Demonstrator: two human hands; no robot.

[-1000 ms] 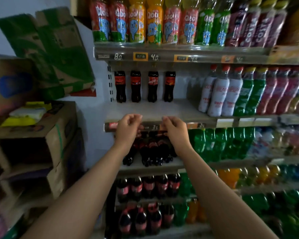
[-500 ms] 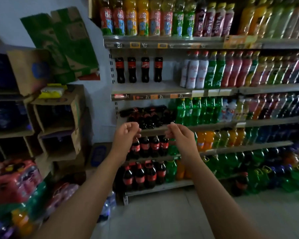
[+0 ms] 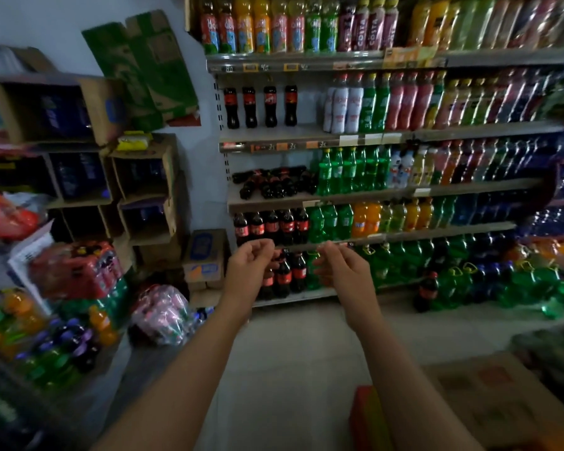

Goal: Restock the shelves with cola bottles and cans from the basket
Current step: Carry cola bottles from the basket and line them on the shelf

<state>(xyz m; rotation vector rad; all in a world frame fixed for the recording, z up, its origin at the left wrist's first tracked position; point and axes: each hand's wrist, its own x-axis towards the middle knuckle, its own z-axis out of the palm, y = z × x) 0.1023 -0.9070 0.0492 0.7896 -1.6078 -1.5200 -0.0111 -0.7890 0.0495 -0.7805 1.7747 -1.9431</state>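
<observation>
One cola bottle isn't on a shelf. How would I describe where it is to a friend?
Find the tall drinks shelving on the wall ahead and look down to the floor at its foot. Just right of the right hand, one dark cola bottle with a red label stands on the floor, alone among green bottles.

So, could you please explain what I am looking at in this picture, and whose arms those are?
This is one view, from a camera worn on a person's head, looking forward and down; there is no robot. The bare arms are that person's own. The left hand and right hand hover before the drinks shelves, fingers loosely curled, holding nothing. Four upright cola bottles stand on a shelf; one shelf down, loose cola bottles lie on their sides beside green bottles. Cardboard boxes are stacked at the left.
</observation>
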